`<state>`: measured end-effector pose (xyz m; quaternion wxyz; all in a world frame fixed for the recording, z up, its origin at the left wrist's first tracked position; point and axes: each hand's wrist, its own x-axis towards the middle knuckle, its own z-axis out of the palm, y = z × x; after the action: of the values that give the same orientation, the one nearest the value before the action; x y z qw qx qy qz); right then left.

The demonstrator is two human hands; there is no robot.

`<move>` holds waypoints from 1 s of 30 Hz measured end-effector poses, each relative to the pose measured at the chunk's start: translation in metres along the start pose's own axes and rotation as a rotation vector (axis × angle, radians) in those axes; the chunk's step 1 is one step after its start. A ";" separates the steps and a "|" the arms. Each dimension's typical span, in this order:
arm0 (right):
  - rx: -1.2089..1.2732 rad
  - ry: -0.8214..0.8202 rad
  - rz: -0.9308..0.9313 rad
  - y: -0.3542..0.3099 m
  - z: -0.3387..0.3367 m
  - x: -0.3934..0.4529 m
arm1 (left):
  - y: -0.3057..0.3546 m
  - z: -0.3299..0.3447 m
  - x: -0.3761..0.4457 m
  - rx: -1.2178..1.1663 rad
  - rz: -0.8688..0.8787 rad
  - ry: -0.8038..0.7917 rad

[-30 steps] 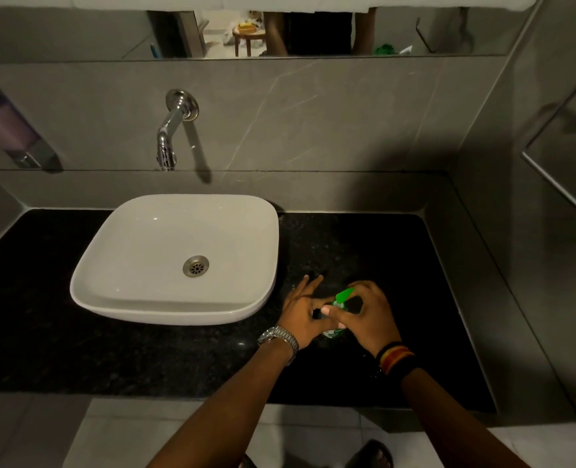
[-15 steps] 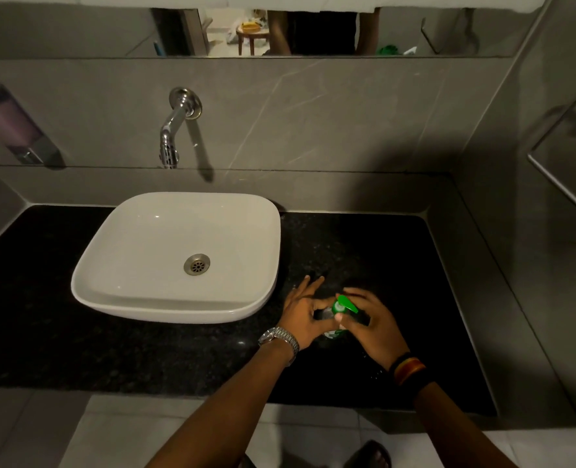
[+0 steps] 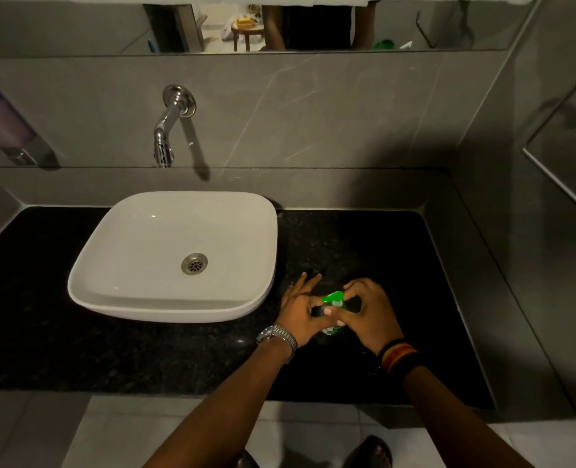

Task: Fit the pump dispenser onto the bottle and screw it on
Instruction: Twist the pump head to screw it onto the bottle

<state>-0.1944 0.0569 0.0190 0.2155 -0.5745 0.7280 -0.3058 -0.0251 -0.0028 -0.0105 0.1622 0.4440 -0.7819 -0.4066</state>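
A small bottle [image 3: 331,330] stands upright on the black counter [image 3: 144,359], right of the basin, mostly hidden by my hands. The green pump dispenser [image 3: 334,297] sits on top of it, its spout pointing left and away. My left hand [image 3: 301,307] holds the bottle's neck with thumb and forefinger, the other fingers spread out. My right hand [image 3: 369,312] curls around the pump's collar from the right, fingers pinching it.
A white basin [image 3: 175,255] sits on the counter to the left, with a chrome wall tap [image 3: 166,130] above it. A wall dispenser [image 3: 7,130] hangs at far left. A metal rail [image 3: 556,157] is on the right wall. My feet show below the counter edge.
My right hand has turned around the pump. The green spout has swung from a spot under my fingers to point up and left. My left hand has stayed on the bottle.
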 end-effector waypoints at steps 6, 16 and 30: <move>-0.029 -0.063 -0.101 0.002 -0.004 -0.004 | 0.001 0.001 -0.001 -0.003 -0.003 0.014; 0.028 -0.052 -0.048 0.003 -0.001 -0.005 | -0.001 0.003 0.002 0.013 -0.020 0.008; -0.137 -0.083 -0.017 -0.015 -0.011 0.001 | -0.003 0.001 0.001 0.060 -0.003 0.016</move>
<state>-0.1913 0.0562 0.0379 0.2031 -0.6062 0.7328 -0.2331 -0.0249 -0.0039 -0.0135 0.1543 0.4530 -0.7918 -0.3796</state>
